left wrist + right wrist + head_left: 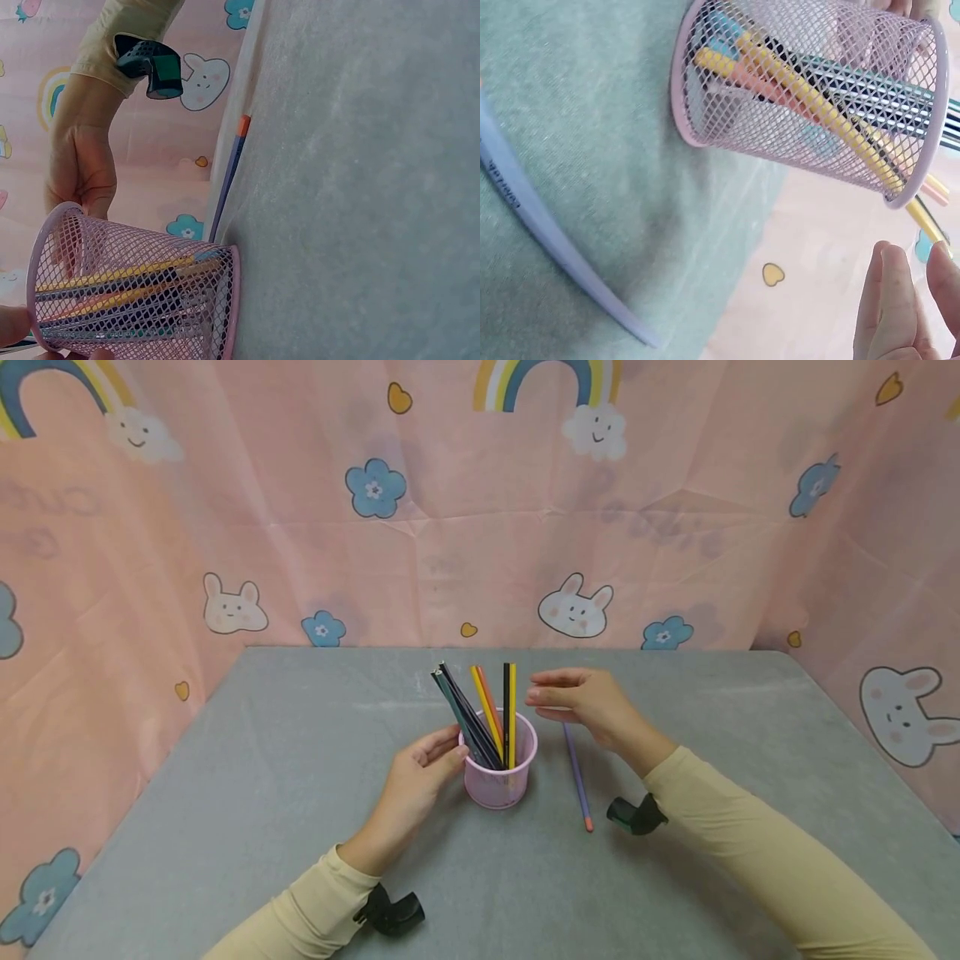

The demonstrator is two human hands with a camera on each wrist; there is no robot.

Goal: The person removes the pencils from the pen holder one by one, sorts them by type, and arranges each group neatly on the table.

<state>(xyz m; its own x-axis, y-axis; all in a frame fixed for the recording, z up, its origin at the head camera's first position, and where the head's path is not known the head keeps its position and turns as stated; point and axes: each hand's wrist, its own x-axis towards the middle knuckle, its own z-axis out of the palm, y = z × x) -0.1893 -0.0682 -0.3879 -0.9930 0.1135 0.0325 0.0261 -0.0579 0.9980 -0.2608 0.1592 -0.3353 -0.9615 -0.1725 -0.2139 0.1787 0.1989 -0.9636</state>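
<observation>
A pink mesh pencil cup [496, 792] stands upright on the grey table. My left hand [411, 787] holds its rim from the left, thumb in front and fingers behind. Inside lean several dark pencils [472, 718], along with yellow and orange ones; a black pencil [506, 710] and a yellow pencil [512, 710] rise side by side near the right rim. To the right of the cup hovers my right hand [588, 702], fingers extended and nothing in them, apart from the pencils. Below it lies a purple pencil [577, 779], its orange end toward me.
The grey cloth-covered table [300, 710] reaches back to a pink printed curtain [450, 552]. Black wrist mounts [636, 815] stick out from both sleeves, the right one close to the purple pencil.
</observation>
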